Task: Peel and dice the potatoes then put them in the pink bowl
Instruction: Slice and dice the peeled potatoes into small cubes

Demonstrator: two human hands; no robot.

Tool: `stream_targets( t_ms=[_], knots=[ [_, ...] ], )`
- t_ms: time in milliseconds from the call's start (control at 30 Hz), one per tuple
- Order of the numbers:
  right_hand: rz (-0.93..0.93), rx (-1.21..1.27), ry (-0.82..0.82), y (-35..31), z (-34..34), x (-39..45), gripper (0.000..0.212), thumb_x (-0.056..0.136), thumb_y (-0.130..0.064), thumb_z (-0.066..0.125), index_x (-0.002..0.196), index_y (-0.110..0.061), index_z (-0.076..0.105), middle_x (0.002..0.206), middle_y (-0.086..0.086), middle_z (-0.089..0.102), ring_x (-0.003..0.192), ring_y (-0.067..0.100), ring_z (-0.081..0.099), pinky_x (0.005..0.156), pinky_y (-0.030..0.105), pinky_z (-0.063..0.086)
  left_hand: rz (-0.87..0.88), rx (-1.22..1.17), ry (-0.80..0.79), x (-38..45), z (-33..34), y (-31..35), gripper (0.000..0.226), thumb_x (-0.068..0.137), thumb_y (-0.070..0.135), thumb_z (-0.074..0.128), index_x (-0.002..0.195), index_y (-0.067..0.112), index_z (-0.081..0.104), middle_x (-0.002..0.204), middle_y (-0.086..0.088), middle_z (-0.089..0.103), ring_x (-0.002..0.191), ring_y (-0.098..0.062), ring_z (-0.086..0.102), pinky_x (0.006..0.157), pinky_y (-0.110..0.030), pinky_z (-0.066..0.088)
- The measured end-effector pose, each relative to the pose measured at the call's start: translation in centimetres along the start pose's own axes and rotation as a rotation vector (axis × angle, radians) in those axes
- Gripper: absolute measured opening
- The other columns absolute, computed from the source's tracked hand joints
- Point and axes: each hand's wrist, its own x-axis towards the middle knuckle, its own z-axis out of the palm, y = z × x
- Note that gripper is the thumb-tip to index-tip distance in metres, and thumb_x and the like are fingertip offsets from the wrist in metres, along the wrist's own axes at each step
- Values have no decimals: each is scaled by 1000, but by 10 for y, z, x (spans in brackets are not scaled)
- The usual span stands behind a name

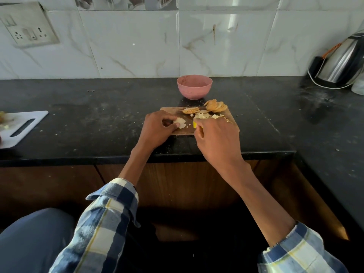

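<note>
Pinning a stack of pale potato slices to the wooden board with my left hand, thumb and fingertips curled round its near and left edges. My right hand is closed on the yellow knife handle; the blade runs away up-left, between the stack and the heap of dice to its right. The stack's free right edge faces the blade, so I judge the next cut comes there. Uncut rounds wait at the board's far corner, the pink bowl just beyond.
</note>
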Motion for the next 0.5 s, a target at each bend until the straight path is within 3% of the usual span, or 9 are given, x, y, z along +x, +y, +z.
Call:
stream_targets(
  t_ms=[233,500],
  knots=[
    [1,-26,-37,-13,19,24,28,103,-31,61,127,-21,71,109,3,73,92,19,68,73,33,56,-15,-17,7,0,-1,0,23,85,24,86,106,17,81,108,4,76,93,-9,69,92,-40,59],
    [49,-50,-141,-15,10,27,22,101,-31,64,117,-17,69,100,3,68,89,18,65,71,31,50,6,6,9,1,1,2,21,86,21,85,106,17,81,104,5,75,91,-8,68,91,-39,60]
  ],
)
